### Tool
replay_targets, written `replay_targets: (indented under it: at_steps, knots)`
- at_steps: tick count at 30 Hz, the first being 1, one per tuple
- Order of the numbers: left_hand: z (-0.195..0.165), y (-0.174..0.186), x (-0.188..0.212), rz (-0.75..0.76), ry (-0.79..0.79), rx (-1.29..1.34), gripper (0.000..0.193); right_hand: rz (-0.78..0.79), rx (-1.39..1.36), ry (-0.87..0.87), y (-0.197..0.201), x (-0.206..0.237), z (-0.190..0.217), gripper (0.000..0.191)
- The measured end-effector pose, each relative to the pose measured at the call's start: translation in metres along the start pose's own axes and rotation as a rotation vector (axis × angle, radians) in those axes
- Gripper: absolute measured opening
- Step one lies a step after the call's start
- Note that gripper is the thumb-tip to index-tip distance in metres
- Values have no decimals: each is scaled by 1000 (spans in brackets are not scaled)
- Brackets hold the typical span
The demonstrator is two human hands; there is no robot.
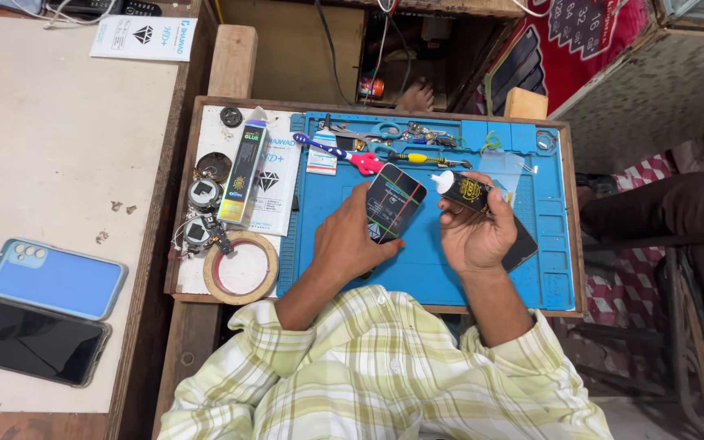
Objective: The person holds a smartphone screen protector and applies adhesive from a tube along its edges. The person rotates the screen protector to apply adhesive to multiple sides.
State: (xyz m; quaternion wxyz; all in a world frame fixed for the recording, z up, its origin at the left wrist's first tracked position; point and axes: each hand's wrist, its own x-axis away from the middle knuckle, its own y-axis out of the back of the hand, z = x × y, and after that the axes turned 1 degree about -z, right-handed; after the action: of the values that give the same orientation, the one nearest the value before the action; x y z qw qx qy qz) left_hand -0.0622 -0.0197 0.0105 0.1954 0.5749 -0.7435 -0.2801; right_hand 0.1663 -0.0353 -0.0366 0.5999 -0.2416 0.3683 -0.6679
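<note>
**Glue nozzle aimed at the phone's top corner**

The left hand (348,236) gripped the phone (393,204) above the blue mat (425,269), its long axis tilted up-right. The right hand (474,232) was clamped on the glue tube (464,189), nozzle pointing left, just beside the phone's upper right corner.

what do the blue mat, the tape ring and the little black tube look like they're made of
Blue mat: probably silicone or rubber; matte, with moulded compartments along its top edge.
Tape ring: seemingly paper-type tape on a cardboard core; tan, dull outer band with a reddish inner edge.
Black tube in the right hand: likely soft plastic, glossy, with a white plastic nozzle; hard to confirm from here.
</note>
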Motion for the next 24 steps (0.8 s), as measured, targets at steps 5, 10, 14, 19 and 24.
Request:
replay_targets:
  at_steps: [5, 10, 14, 19, 24]
  knots:
    - [1, -4, -5, 29, 17, -157, 105, 16, 32, 29, -3, 0, 1, 45]
    - [5, -7, -6, 37, -45, -237, 103, 45, 74, 45, -5, 1, 2, 45]
    - [7, -8, -3, 29, -79, -267, 105, 65, 95, 57, -5, 2, 1, 44]
    - [5, -5, -1, -6, -151, -307, 107, 110, 141, 85, -5, 4, 0, 45]
    - [-2, 7, -1, -57, -199, -250, 97, 159, 143, 96, -2, 4, -2, 46]
